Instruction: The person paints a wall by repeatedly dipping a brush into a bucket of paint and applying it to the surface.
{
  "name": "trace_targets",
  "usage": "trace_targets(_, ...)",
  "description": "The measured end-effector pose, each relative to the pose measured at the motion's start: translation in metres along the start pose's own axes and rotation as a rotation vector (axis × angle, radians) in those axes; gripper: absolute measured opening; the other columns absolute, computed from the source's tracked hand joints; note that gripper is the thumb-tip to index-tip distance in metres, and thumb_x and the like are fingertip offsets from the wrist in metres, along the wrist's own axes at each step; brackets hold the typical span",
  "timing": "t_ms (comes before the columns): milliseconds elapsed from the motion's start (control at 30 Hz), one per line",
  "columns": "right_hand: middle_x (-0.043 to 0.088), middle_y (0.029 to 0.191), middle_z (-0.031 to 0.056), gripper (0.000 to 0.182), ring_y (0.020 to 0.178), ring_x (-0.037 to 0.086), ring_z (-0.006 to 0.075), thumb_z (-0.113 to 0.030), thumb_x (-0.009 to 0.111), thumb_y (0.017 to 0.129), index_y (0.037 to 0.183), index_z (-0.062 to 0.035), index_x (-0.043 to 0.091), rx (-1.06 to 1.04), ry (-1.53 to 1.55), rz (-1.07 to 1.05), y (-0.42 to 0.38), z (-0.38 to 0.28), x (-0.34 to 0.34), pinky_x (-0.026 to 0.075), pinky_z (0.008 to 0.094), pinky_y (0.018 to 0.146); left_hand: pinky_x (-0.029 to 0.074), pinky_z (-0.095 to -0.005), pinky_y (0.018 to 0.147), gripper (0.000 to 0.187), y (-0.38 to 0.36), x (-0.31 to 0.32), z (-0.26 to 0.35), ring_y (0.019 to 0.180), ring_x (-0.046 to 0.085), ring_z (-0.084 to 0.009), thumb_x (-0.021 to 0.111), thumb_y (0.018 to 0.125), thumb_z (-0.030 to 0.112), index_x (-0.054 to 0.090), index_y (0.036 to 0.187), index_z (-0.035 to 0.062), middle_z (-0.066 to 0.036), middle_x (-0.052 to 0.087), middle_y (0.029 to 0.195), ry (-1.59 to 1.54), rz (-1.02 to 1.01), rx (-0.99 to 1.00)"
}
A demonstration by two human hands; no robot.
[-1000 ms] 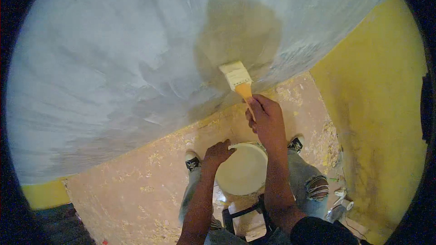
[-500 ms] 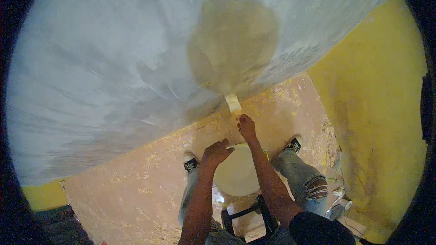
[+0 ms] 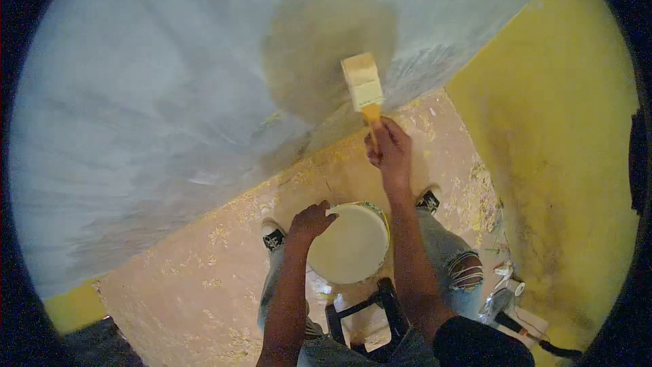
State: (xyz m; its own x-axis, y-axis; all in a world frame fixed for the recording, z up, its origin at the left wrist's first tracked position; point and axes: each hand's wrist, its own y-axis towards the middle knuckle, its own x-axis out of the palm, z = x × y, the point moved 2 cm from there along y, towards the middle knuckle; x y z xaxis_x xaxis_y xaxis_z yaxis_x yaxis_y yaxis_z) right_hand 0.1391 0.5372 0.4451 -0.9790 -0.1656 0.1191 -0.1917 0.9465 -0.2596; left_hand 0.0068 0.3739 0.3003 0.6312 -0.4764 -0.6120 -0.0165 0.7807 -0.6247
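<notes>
My right hand (image 3: 388,149) grips the yellow handle of a wide paintbrush (image 3: 363,84). Its pale bristles lie against the grey plastered wall (image 3: 149,95), at the right edge of a tan wet patch (image 3: 319,41). My left hand (image 3: 310,221) holds the rim of a white bucket (image 3: 350,245) full of cream paint, kept between my knees.
A yellow wall (image 3: 564,149) meets the grey one at a corner on the right. The floor (image 3: 204,278) is brown and flecked with yellow scrapings. A black stool (image 3: 360,316) is under me. Small items lie by the yellow wall near my right foot (image 3: 506,285).
My right hand first dropped toward the floor line with the brush, then rose, carrying the brush up onto the tan patch. The view shifted slightly; my left hand stayed on the bucket.
</notes>
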Motion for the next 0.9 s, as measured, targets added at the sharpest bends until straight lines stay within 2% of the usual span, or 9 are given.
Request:
trace_targets(67, 0.052, 0.066, -0.0017, 0.027, 0.052, 0.042, 0.0039, -0.028, 0.056, 0.097, 0.102, -0.0033, 0.064, -0.17, 0.071, -0.038, 0.04, 0.071, 0.005, 0.031, 0.0193, 0.044, 0.047, -0.048, 0.09, 0.051, -0.001, -0.003, 0.008, 0.107, 0.06, -0.0366, 0.053, 0.089, 0.048, 0.052, 0.123, 0.0092, -0.022, 0.061, 0.116, -0.001, -0.018, -0.002)
trace_targets(200, 0.051, 0.068, -0.0022, 0.03, 0.056, 0.045, 0.0055, -0.03, 0.055, 0.097, 0.102, -0.0017, 0.064, -0.155, 0.165, -0.025, 0.076, 0.187, 0.001, 0.035, 0.0203, 0.046, 0.043, -0.0468, 0.097, 0.052, 0.009, -0.005, 0.013, 0.116, 0.055, -0.0371, 0.054, 0.091, 0.046, 0.049, 0.127, 0.0089, -0.023, 0.058, 0.123, -0.038, -0.108, -0.058)
trace_targets(267, 0.055, 0.067, 0.0009, 0.03, 0.057, 0.051, 0.0077, -0.031, 0.055, 0.097, 0.099, -0.0021, 0.064, 0.047, -0.116, -0.058, 0.07, 0.221, -0.02, 0.039, 0.0235, 0.048, 0.044, -0.0469, 0.097, 0.052, 0.011, -0.005, 0.017, 0.116, 0.055, -0.0371, 0.054, 0.091, 0.046, 0.049, 0.127, 0.009, -0.023, 0.058, 0.123, -0.027, -0.111, -0.058)
trace_targets(400, 0.061, 0.068, 0.0105, 0.025, 0.061, 0.06, 0.0167, -0.025, 0.057, 0.095, 0.093, -0.0006, 0.065, 0.074, -0.52, -0.028, 0.067, 0.217, -0.045, 0.045, 0.0313, 0.053, 0.043, -0.0468, 0.097, 0.051, 0.02, -0.002, 0.018, 0.115, 0.056, -0.0373, 0.054, 0.091, 0.045, 0.049, 0.127, 0.0086, -0.024, 0.059, 0.122, -0.037, -0.139, -0.055)
trace_targets(533, 0.06, 0.068, 0.0228, 0.019, 0.061, 0.06, 0.0365, -0.012, 0.056, 0.087, 0.085, 0.0059, 0.062, -0.44, -0.85, 0.064, 0.053, 0.079, -0.028, 0.047, 0.0412, 0.063, 0.044, -0.0454, 0.097, 0.051, 0.007, -0.014, 0.035, 0.111, 0.058, -0.0374, 0.054, 0.091, 0.044, 0.048, 0.127, 0.0075, -0.024, 0.061, 0.118, -0.007, -0.082, -0.014)
trace_targets(600, 0.06, 0.065, 0.0168, 0.023, 0.056, 0.059, 0.0264, -0.015, 0.056, 0.09, 0.084, 0.0059, 0.064, -0.285, -0.724, -0.017, 0.038, -0.003, -0.029, 0.046, 0.0357, 0.057, 0.046, -0.0435, 0.096, 0.052, 0.011, -0.01, 0.029, 0.11, 0.059, -0.0371, 0.056, 0.09, 0.042, 0.048, 0.127, 0.0066, -0.024, 0.061, 0.117, -0.03, -0.118, -0.057)
trace_targets(700, 0.061, 0.069, 0.02, 0.031, 0.057, 0.058, 0.0324, -0.024, 0.052, 0.095, 0.089, 0.0036, 0.064, -0.171, -0.4, -0.019, 0.006, -0.06, -0.041, 0.044, 0.0423, 0.056, 0.047, -0.0428, 0.094, 0.052, 0.018, -0.001, 0.019, 0.109, 0.059, -0.0373, 0.058, 0.089, 0.041, 0.048, 0.127, 0.0062, -0.024, 0.062, 0.116, -0.05, -0.126, -0.052)
trace_targets(800, 0.061, 0.066, 0.0159, 0.028, 0.054, 0.055, 0.0235, -0.023, 0.054, 0.095, 0.099, 0.0028, 0.064, -0.131, -0.057, -0.025, -0.003, -0.06, -0.041, 0.044, 0.0359, 0.054, 0.047, -0.043, 0.093, 0.052, 0.015, -0.007, 0.026, 0.109, 0.06, -0.0367, 0.059, 0.089, 0.04, 0.048, 0.127, 0.0059, -0.024, 0.062, 0.115, -0.045, -0.09, -0.044)
trace_targets(900, 0.063, 0.067, 0.0126, 0.025, 0.054, 0.056, 0.0214, -0.019, 0.054, 0.096, 0.107, 0.0017, 0.062, -0.206, -0.042, -0.04, 0.035, 0.02, -0.024, 0.044, 0.0328, 0.054, 0.047, -0.0438, 0.093, 0.051, 0.025, 0.005, 0.016, 0.108, 0.06, -0.0365, 0.059, 0.089, 0.04, 0.051, 0.125, 0.0053, -0.024, 0.063, 0.114, -0.02, -0.085, -0.015)
